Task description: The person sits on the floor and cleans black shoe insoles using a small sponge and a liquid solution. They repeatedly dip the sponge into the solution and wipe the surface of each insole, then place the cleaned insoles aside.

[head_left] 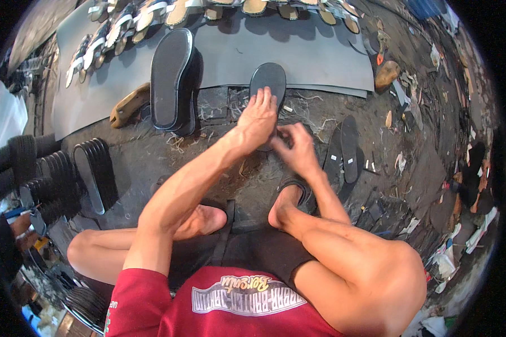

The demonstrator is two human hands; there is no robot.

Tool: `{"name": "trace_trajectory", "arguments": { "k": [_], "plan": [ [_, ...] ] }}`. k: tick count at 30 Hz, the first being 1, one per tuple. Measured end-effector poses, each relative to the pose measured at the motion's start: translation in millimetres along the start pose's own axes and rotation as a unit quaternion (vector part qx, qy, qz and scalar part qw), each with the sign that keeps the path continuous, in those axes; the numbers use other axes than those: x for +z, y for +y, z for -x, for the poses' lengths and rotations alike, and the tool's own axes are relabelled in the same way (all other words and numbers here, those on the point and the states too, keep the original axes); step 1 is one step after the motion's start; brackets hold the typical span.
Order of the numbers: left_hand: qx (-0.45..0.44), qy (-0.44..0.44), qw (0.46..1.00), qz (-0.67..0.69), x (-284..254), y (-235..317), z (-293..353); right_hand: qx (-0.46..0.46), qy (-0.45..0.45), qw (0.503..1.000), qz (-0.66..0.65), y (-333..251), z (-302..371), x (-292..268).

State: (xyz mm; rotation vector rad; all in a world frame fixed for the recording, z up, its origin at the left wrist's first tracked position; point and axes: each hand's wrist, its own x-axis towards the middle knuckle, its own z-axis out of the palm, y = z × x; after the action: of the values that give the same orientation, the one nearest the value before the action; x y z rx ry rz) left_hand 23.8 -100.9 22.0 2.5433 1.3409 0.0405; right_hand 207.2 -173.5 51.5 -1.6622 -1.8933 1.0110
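Note:
A black shoe sole [269, 76] lies in front of me, its toe end on the grey sheet. My left hand [258, 117] presses flat on it with fingers stretched out, and covers much of its middle. Close to the sole's near end is my right hand [298, 147], its fingers curled in. What those fingers hold, if anything, is hidden by the hand and slight blur. To the left stands a stack of black soles [173, 78], with a wooden shoe last [130, 105] beside it.
Rows of sandals [143, 19] line the far side of the grey sheet [225, 53]. Bundled soles [93, 174] stand at left. Two thin dark insoles [349, 147] lie at right. Another wooden last [386, 76] and scattered scraps [400, 163] are further right. My feet rest nearby.

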Motion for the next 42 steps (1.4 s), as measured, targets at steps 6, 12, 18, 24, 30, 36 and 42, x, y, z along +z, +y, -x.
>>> {"name": "trace_trajectory", "arguments": {
  "k": [6,12,18,24,30,36,42],
  "plan": [
    [-0.105,-0.110,0.976,-0.156,-1,61,-19,0.022,0.034,0.986,-0.163,17,-93,-79],
    [-0.072,-0.138,0.961,-0.227,13,84,-22,-0.032,-0.172,0.969,-0.174,-6,-156,-44],
    [-0.077,-0.207,0.955,-0.200,2,87,-25,-0.117,-0.268,0.956,-0.029,-29,-164,-19],
    [-0.086,-0.171,0.965,-0.178,7,83,-24,-0.267,-0.197,0.934,0.135,-16,-177,-11],
    [-0.135,-0.044,0.977,-0.161,13,70,-21,-0.233,-0.082,0.957,0.153,-8,-201,-14],
    [-0.119,-0.044,0.981,-0.144,8,64,-17,-0.195,0.073,0.966,0.155,12,-195,-25],
    [-0.113,-0.011,0.991,-0.068,5,56,-12,-0.155,0.172,0.964,0.131,28,-163,-27]
  ]
}}
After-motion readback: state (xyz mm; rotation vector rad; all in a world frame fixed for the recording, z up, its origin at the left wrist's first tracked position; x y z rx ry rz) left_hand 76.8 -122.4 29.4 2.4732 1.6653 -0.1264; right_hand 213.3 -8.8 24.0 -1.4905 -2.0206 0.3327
